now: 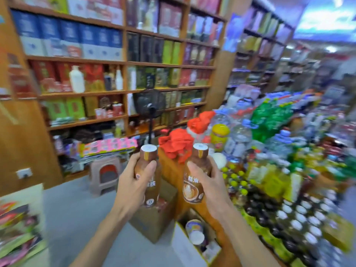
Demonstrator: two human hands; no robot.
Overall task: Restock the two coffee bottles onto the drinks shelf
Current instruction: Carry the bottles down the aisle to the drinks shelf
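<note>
I hold two brown coffee bottles with white caps upright in front of me, side by side. My left hand [133,182] is wrapped around the left coffee bottle [149,157]. My right hand [210,182] grips the right coffee bottle [194,189], whose label shows a latte picture. The drinks shelf [279,189] runs along the right, packed with rows of bottles with white, yellow and green caps. Both bottles are to the left of it and apart from it. The picture is blurred by motion.
An open cardboard box [154,220] sits on the floor below my hands, with a second open box [194,237] holding cans to its right. A plastic stool [105,174] and a standing fan [150,106] are ahead. Tall wooden shelves [123,62] of boxed goods fill the back wall.
</note>
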